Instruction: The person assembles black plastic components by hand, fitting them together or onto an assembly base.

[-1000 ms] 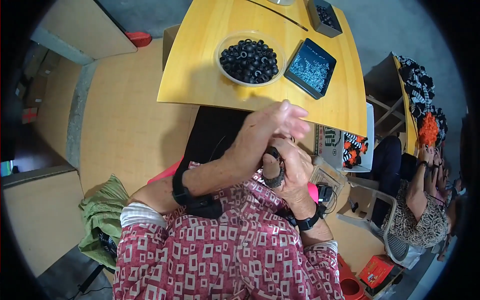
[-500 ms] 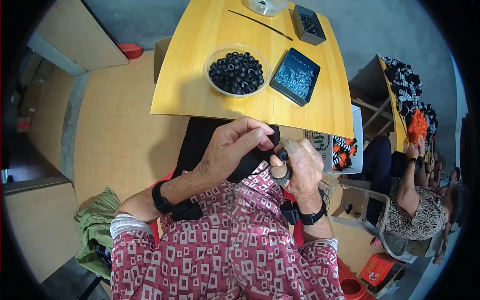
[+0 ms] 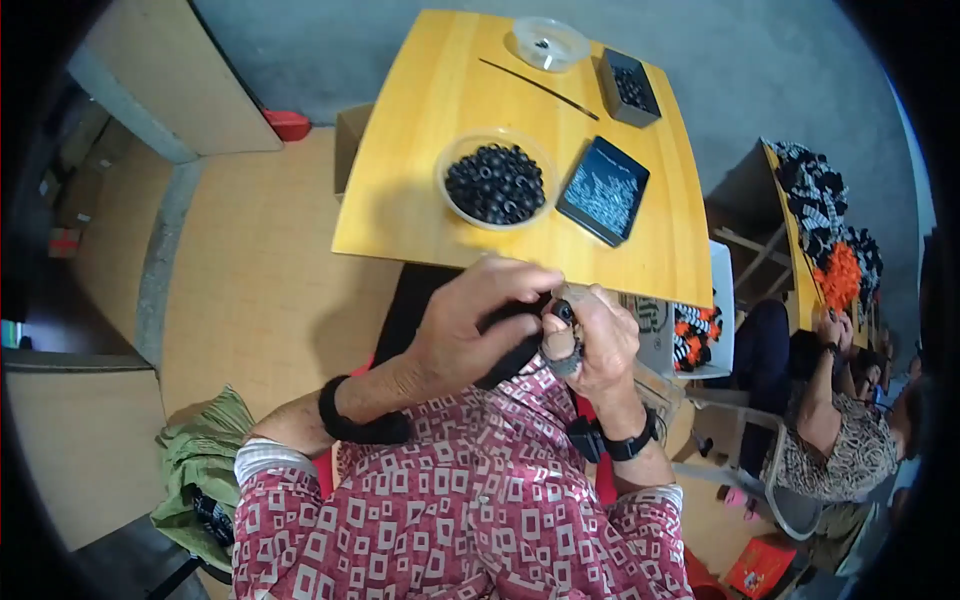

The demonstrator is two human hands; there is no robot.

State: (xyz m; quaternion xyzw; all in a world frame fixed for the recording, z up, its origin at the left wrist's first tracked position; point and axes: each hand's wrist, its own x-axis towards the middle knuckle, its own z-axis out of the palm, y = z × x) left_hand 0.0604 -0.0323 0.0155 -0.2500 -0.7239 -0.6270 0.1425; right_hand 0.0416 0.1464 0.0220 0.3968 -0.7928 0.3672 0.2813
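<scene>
My right hand (image 3: pixel 602 345) is closed around a small black ring-shaped piece (image 3: pixel 562 312), its hollow end turned up. A greyish covering wraps a finger of that hand. Close by on the left, my left hand (image 3: pixel 465 320) is slightly blurred, its thumb and fingers bent but apart. Its fingertips hover beside the black piece, and I see nothing held in them. Ahead on the table stands a clear round bowl (image 3: pixel 447 199) heaped with similar black pieces. To its right lies a dark shallow tray (image 3: pixel 612 153) of small shiny clear-blue bits.
The yellow table (image 3: pixel 400 225) also bears a thin dark stick (image 3: pixel 538 88), a clear tub (image 3: pixel 552 45) and a dark box (image 3: pixel 640 115) of black pieces. At right, a white box (image 3: pixel 722 300) holds striped and orange items. Another person (image 3: pixel 840 440) handles an orange fluffy item (image 3: pixel 838 277).
The view has shifted, so the table sits lower and farther right. My left thumb and fingers have spread apart near the black piece. My right hand keeps its hold.
</scene>
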